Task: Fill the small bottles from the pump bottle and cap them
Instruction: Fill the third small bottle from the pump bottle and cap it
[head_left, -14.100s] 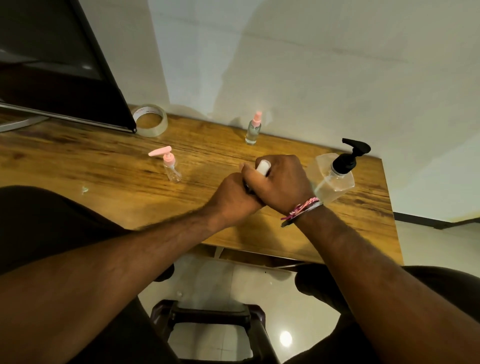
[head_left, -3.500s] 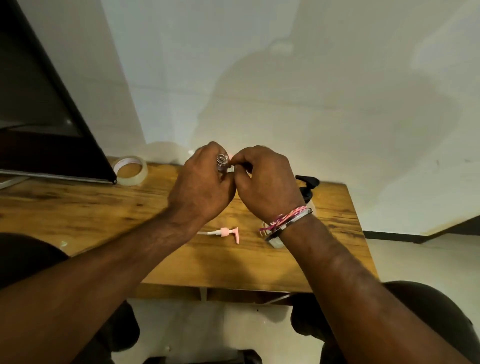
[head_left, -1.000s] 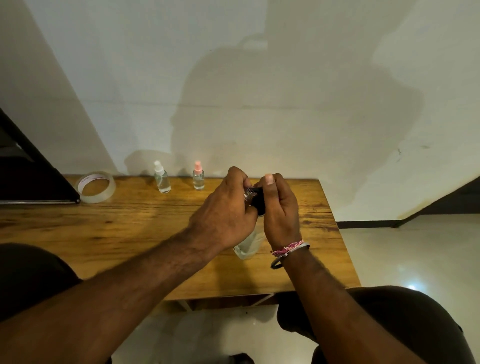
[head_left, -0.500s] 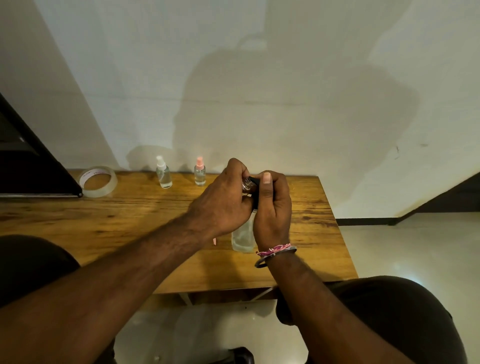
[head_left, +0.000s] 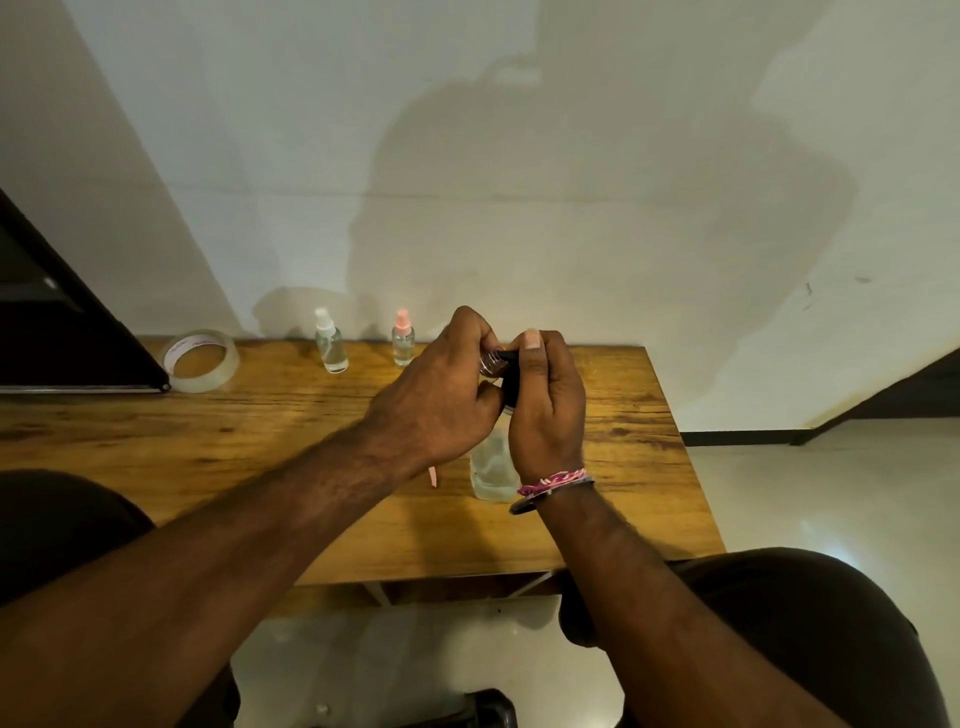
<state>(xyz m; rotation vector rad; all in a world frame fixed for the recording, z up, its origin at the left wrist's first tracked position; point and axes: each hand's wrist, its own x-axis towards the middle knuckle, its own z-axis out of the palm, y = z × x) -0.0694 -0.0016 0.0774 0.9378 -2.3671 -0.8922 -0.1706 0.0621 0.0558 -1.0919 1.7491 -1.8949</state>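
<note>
My left hand (head_left: 439, 400) grips a small clear bottle whose threaded neck (head_left: 490, 361) shows between my fingers. My right hand (head_left: 545, 405) grips the black pump head (head_left: 511, 387) of the clear pump bottle (head_left: 491, 467), which stands on the wooden table (head_left: 260, 441) under my hands. The small bottle's neck sits right at the pump's nozzle. A pink pump cap (head_left: 432, 475) lies on the table, mostly hidden by my left wrist. Two capped small bottles stand at the back edge: one with a white cap (head_left: 329, 343), one with a pink cap (head_left: 403, 340).
A roll of clear tape (head_left: 201, 359) lies at the back left, beside a dark monitor (head_left: 52, 332). The table's right edge is close to the pump bottle. My knees are below the front edge, and a wall rises directly behind.
My hands stay together over the pump bottle, and my right thumb remains on top of the black pump head. The view has shifted only slightly.
</note>
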